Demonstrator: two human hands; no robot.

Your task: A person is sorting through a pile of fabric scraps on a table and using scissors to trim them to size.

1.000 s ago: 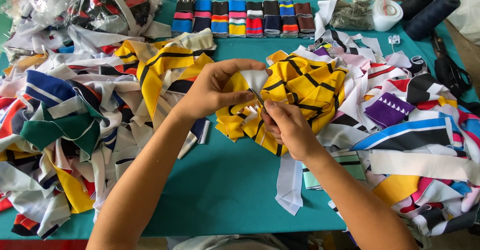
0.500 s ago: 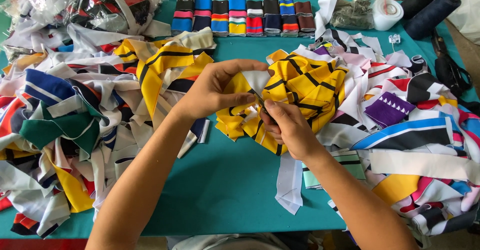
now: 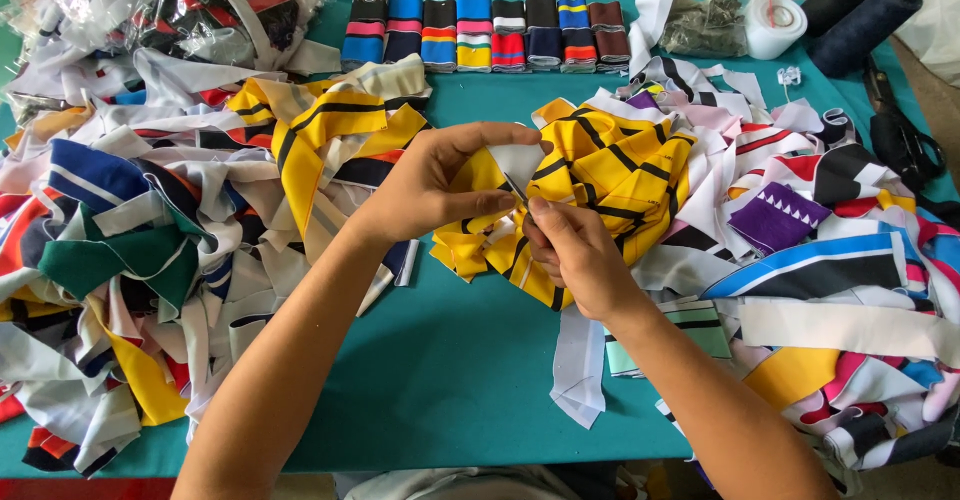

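Left hand (image 3: 440, 185) pinches the bunched yellow, black-striped fabric piece (image 3: 610, 175); right hand (image 3: 570, 250), just beside it, closes on the same cloth, perhaps gripping a thin metal tool (image 3: 515, 188).

Bare forearms and hands (image 3: 500, 210), no sleeves

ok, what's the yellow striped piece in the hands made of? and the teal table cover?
Yellow striped piece: looks like thin knit or synthetic fabric, slightly glossy; it bunches into soft folds where the left hand and right hand pinch it. Exact fibre can't be told. Teal table cover: seems a matte cloth lying flat, with no shine; the weave is too fine to see.
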